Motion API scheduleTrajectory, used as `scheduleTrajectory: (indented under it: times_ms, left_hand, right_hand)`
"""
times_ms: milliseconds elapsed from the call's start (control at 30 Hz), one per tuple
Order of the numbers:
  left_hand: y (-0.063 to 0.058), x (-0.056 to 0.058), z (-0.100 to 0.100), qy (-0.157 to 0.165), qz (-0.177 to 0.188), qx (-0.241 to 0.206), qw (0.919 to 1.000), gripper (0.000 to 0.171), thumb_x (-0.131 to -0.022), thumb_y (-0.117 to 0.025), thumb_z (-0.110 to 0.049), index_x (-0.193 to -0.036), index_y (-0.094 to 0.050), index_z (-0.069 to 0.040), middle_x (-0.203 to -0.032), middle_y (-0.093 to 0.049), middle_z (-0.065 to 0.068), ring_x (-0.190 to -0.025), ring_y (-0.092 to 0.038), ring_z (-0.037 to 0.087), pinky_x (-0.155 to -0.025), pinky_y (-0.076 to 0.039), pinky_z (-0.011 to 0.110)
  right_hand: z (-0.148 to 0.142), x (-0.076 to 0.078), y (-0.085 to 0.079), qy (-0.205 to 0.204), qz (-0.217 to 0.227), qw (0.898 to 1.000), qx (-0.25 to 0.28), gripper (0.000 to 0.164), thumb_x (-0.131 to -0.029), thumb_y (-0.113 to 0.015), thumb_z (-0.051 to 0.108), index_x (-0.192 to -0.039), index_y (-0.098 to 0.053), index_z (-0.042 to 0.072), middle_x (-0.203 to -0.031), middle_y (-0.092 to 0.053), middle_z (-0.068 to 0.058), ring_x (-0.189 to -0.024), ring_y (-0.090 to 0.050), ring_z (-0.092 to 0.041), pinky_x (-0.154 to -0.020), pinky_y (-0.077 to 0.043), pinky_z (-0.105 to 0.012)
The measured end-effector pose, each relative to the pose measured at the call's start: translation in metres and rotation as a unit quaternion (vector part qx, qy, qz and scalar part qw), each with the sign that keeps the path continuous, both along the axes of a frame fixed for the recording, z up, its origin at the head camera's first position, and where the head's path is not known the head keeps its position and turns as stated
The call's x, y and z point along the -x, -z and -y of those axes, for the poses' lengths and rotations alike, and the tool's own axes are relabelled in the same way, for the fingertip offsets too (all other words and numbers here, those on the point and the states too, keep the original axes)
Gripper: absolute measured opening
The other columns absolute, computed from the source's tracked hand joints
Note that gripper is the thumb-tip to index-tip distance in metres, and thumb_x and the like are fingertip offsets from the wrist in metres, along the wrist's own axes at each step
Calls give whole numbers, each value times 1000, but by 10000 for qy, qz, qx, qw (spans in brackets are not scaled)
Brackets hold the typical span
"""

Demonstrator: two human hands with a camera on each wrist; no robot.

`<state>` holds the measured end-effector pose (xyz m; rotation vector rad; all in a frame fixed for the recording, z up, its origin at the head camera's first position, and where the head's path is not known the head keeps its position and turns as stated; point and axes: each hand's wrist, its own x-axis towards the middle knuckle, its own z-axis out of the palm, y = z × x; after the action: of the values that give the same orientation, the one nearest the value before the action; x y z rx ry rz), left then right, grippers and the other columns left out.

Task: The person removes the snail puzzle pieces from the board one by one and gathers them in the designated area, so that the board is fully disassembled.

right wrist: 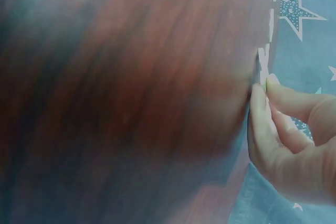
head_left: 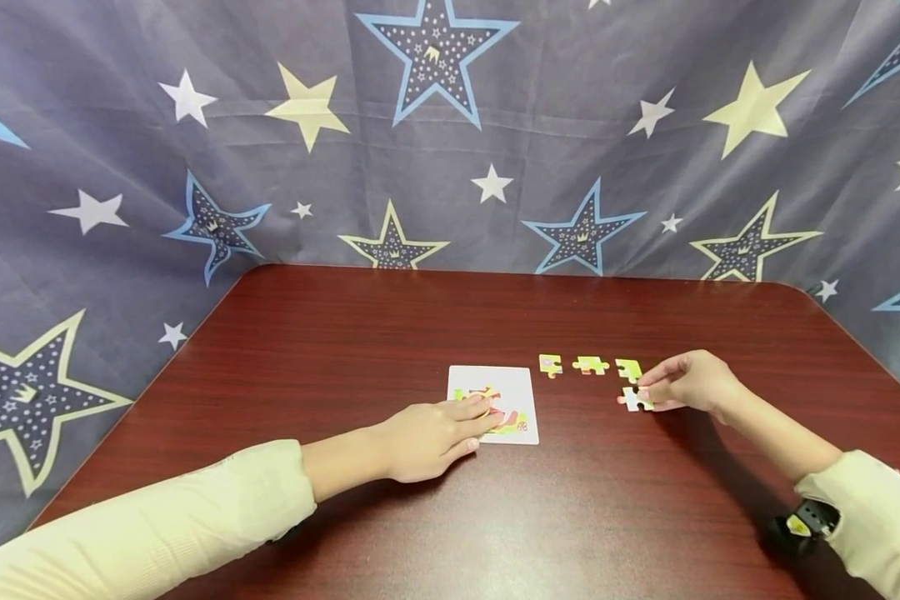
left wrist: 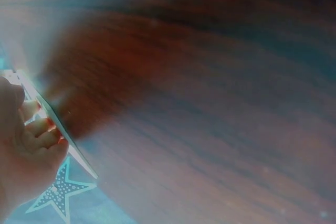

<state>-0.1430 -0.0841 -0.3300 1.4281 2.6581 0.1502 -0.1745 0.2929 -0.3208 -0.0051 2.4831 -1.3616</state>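
Note:
My left hand (head_left: 429, 435) rests with extended fingers on a white square card (head_left: 521, 383) that carries a colourful printed picture, partly hidden under the fingers. In the left wrist view the card (left wrist: 58, 121) shows edge-on beside the left hand (left wrist: 34, 150). My right hand (head_left: 693, 383) pinches a jigsaw piece (head_left: 633, 399) between thumb and fingers, just in front of another yellow-green piece (head_left: 628, 369). The right wrist view shows the right hand (right wrist: 294, 135) with the pinched piece (right wrist: 263, 69) seen from its thin edge.
Two more jigsaw pieces lie in a row behind: one in the middle (head_left: 590, 365) and one at the left end (head_left: 550, 365). They lie on a dark red wooden table (head_left: 330, 350). A grey-blue curtain with stars (head_left: 420, 167) hangs behind the table's far edge.

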Motion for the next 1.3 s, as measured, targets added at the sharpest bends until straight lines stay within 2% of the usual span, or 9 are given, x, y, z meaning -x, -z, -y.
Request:
scheduleTrajectory:
  times_ms: [67,300,433,700,1000,1300]
  left_hand:
    - [0,0,0,41,-65,5,10000,48,-103,-40,-27,-149,-36,-15,-156,-36,8,-145,-34,23,-114,-38,40]
    - [1,0,0,-6,44,-23,10000,48,-103,-39,-28,-150,-35,-17,-157,-34,8,-146,-32,22,-115,-36,40]
    - [2,0,0,95,-132,13,9999,48,-103,-39,-26,-149,-37,-15,-156,-35,8,-145,-34,23,-114,-37,40]
    - [2,1,1,152,-279,56,9995,47,-103,-39,-26,-149,-37,-15,-156,-36,8,-145,-35,22,-114,-37,39]
    - [3,2,1,119,-231,39,9997,47,-103,-39,-27,-149,-37,-16,-156,-35,8,-145,-35,22,-114,-37,39]
    - [3,1,1,43,-33,13,10000,48,-104,-37,-28,-150,-35,-17,-158,-31,7,-147,-30,22,-116,-35,39]
  right_hand:
    - [0,0,0,62,-86,9998,-168,39,-83,-72,5,-110,-61,-21,-80,-74,3,-66,-69,-2,-67,-60,-26]
    - [3,0,-3,184,-487,9941,-949,33,-79,-77,11,-100,-69,-13,-72,-75,0,-58,-69,-1,-61,-59,-23]
    - [5,1,-4,173,-566,9894,-1324,29,-79,-77,12,-96,-72,-9,-71,-75,-3,-57,-69,-3,-58,-58,-23]
    - [7,3,-5,271,-696,9830,-1676,23,-78,-78,13,-92,-74,-6,-70,-75,-4,-56,-69,-6,-55,-57,-23]
    - [10,0,-7,195,-1162,9652,-2336,18,-75,-81,18,-83,-76,2,-61,-72,-1,-53,-67,-7,-53,-44,-22]
    - [11,-2,-6,218,-1218,9622,-2428,13,-76,-78,15,-81,-77,3,-58,-71,0,-52,-66,-7,-52,-43,-23]
